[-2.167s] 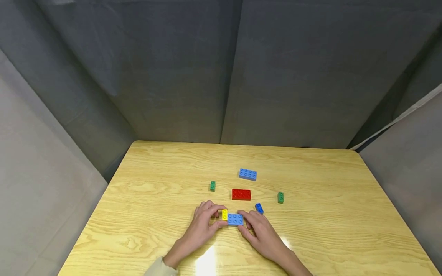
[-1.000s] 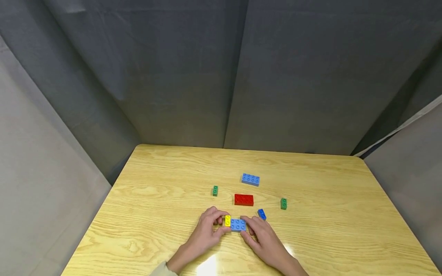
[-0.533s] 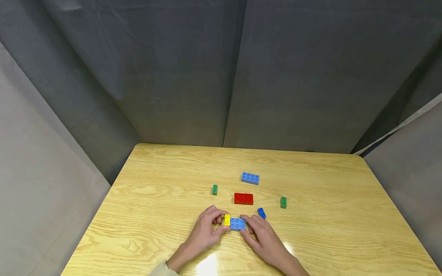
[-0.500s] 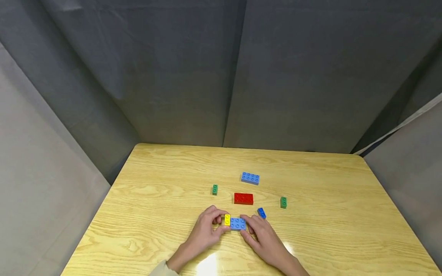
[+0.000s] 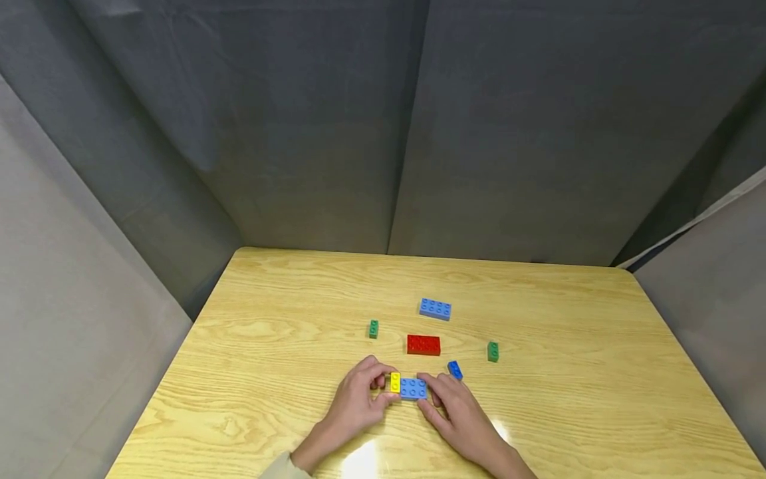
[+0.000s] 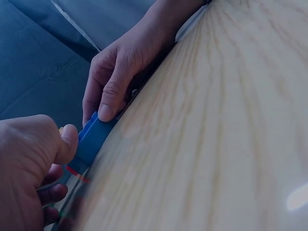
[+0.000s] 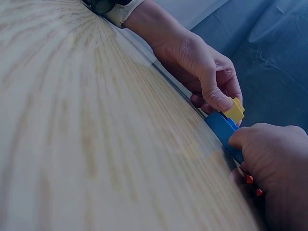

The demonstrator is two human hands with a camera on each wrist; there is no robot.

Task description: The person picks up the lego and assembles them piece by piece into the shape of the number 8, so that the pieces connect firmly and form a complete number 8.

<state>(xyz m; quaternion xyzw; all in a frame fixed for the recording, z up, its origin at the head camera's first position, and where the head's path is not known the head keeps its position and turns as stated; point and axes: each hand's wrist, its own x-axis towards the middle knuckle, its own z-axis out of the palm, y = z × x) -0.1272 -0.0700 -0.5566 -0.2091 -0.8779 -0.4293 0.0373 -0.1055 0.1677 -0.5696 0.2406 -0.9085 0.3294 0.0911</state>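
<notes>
A light blue building brick (image 5: 413,388) lies on the table near its front, with a small yellow brick (image 5: 395,382) seated on top at its left end. My left hand (image 5: 359,397) pinches the yellow brick between thumb and forefinger. At the other end, my right hand (image 5: 453,410) grips the blue brick, thumb on the near side and forefinger on the far side. In the right wrist view the yellow brick (image 7: 235,111) stands above the blue brick (image 7: 224,132), under the left thumb. The left wrist view shows the right thumb against the blue brick's (image 6: 96,137) side.
Beyond the hands lie a red brick (image 5: 423,344) and another light blue brick (image 5: 435,309). Small green bricks sit left (image 5: 374,328) and right (image 5: 493,351) of them. A small dark blue brick (image 5: 455,370) is just past the right hand's knuckles. Grey curtains (image 5: 311,133) enclose the wooden table (image 5: 287,293).
Both hands keep the same hold on the yellow and blue bricks throughout. The whole scene shifts slightly in the head view; the loose bricks stay where they were on the table.
</notes>
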